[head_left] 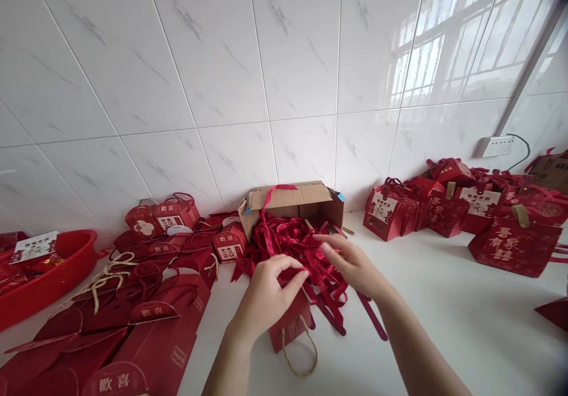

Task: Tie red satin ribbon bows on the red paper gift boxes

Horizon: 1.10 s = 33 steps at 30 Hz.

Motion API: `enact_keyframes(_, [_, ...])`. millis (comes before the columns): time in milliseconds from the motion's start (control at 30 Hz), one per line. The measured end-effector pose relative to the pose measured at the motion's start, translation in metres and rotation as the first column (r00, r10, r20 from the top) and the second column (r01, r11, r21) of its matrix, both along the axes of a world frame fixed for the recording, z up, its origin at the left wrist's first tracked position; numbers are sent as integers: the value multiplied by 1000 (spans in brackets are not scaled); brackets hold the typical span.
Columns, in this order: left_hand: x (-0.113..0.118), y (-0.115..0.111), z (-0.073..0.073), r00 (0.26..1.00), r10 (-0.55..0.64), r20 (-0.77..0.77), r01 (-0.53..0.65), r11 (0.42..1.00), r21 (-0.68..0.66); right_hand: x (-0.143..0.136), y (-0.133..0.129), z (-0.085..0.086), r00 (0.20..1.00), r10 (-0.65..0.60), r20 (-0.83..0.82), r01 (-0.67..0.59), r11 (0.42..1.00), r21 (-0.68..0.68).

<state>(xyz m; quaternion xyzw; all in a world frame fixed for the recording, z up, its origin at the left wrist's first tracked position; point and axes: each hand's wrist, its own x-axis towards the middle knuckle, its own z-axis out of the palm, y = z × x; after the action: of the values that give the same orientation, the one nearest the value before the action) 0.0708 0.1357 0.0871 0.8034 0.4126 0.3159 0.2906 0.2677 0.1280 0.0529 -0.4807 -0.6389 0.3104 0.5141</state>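
Note:
My left hand (274, 289) is over a small red gift box (290, 319) with a twisted rope handle (300, 372), its thumb and index finger pinched together; what lies between them is too small to make out. Just to its right, my right hand (350, 263) reaches over a heap of red ribbons (284, 236), fingers extended and slightly apart, with nothing visible in them. The ribbons spill from an open cardboard box (293, 198) against the wall. Part of the small gift box is hidden by my left hand.
Many red gift boxes (153, 348) cover the left side. A red basin (66, 271) with packets stands at the far left. Filled red boxes (384, 212) line the back right, near a wall socket (496, 146) with a black cable.

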Motion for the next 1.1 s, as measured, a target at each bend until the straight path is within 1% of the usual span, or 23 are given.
enact_keyframes(33, [2, -2, 0, 1000, -17, -5, 16, 1000, -15, -8, -1, 1, 993, 114, -38, -114, 994, 1])
enact_keyframes(67, [4, -4, 0, 999, -28, -17, 27, 999, -31, -16, -2, 1, 970, 227, -85, -230, 973, -25])
enact_keyframes(100, [4, -5, 0, 999, -32, -29, 31, 999, -43, -22, -2, 1, 939, 313, -141, -324, 944, -64])
enact_keyframes(133, [4, -6, 0, 999, -27, -37, 25, 999, -47, -26, -2, 0, 913, 357, -195, -382, 918, -106])
enact_keyframes(167, [3, -6, 1, 999, -14, -44, 12, 999, -43, -29, -2, 0, 901, 361, -240, -401, 905, -145])
enact_keyframes(200, [2, -6, 1, 999, 8, -51, -9, 999, -32, -30, -1, -1, 904, 335, -267, -388, 904, -180])
enact_keyframes(267, [-2, -3, 2, 995, 63, -75, -63, 998, 0, -30, 0, -3, 922, 275, -271, -339, 913, -227])
enact_keyframes(300, [-4, -2, 3, 991, 94, -97, -93, 996, 11, -28, 1, -4, 929, 266, -256, -327, 915, -238])
enact_keyframes(367, [-8, 3, 2, 982, 132, -133, -131, 991, 20, -26, 2, -5, 931, 288, -225, -340, 909, -241])
enact_keyframes(467, [-13, 10, 0, 983, 137, -119, -132, 990, 48, -21, 3, -7, 933, 301, -197, -343, 908, -238])
enact_keyframes(533, [-16, 13, -3, 983, 151, -108, -141, 985, 102, -18, 5, -7, 948, 256, -188, -298, 921, -249])
enact_keyframes(567, [-17, 14, -4, 977, 171, -129, -154, 979, 131, -16, 5, -7, 958, 219, -184, -262, 931, -253])
enact_keyframes(633, [-18, 15, -5, 947, 211, -241, -173, 970, 169, -11, 6, -6, 976, 138, -169, -177, 953, -246])
enact_keyframes(700, [-18, 15, -8, 883, 221, -413, -171, 973, 154, -4, 7, -4, 987, 67, -145, -100, 966, -236])
enact_keyframes(767, [-17, 17, -11, 802, 187, -567, -169, 982, 85, 2, 7, -2, 994, 16, -109, -41, 972, -232])
enact_keyframes(800, [-16, 18, -14, 769, 158, -619, -168, 985, 42, 5, 8, -2, 996, 1, -84, -20, 972, -235])
enact_keyframes(867, [-15, 22, -20, 736, 98, -670, -151, 988, -21, 9, 10, -3, 1000, -15, -25, 9, 968, -252])
enact_keyframes(933, [-14, 28, -26, 746, 36, -665, -93, 994, -50, 13, 12, -6, 1000, -5, 30, 14, 960, -281])
enact_keyframes(1033, [-17, 39, -34, 814, -64, -577, 23, 997, -77, 17, 16, -11, 994, 61, 90, -27, 938, -346])
enact_keyframes(1100, [-18, 46, -38, 854, -116, -508, 79, 992, -93, 18, 17, -13, 987, 120, 103, -73, 925, -374])
